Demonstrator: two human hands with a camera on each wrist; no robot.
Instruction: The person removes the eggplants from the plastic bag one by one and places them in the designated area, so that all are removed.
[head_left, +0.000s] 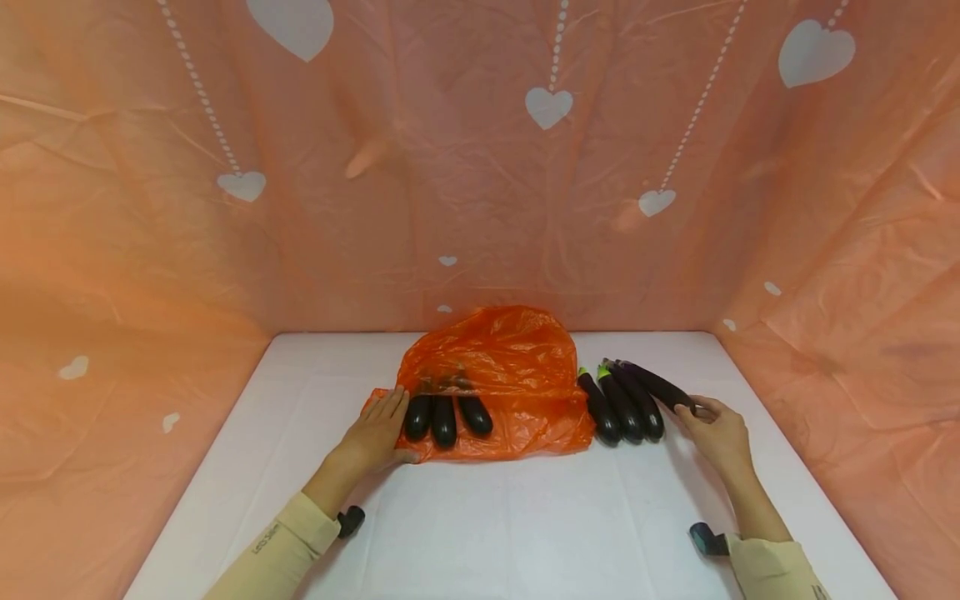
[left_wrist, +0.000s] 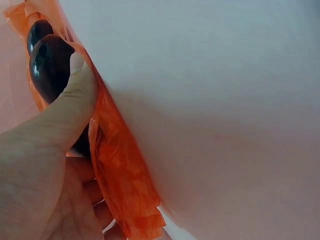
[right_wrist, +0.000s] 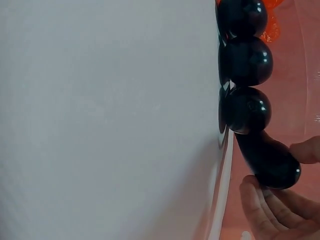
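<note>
An orange plastic bag (head_left: 525,429) lies on the white table, its back part puffed up. Inside its mouth are three dark eggplants (head_left: 444,423), side by side, their stem ends behind the film. My left hand (head_left: 378,429) rests on the bag's left edge with its fingers extended; in the left wrist view its thumb (left_wrist: 80,85) lies against the bag's edge beside an eggplant (left_wrist: 50,67). My right hand (head_left: 716,433) pinches the rounded end of another eggplant (head_left: 656,387), tilted with its stem end by three others (head_left: 622,408) right of the bag.
The white table (head_left: 510,525) runs up to an orange curtain (head_left: 480,208) with white hearts at the back and sides. Dark wrist devices (head_left: 351,522) sit by both cuffs.
</note>
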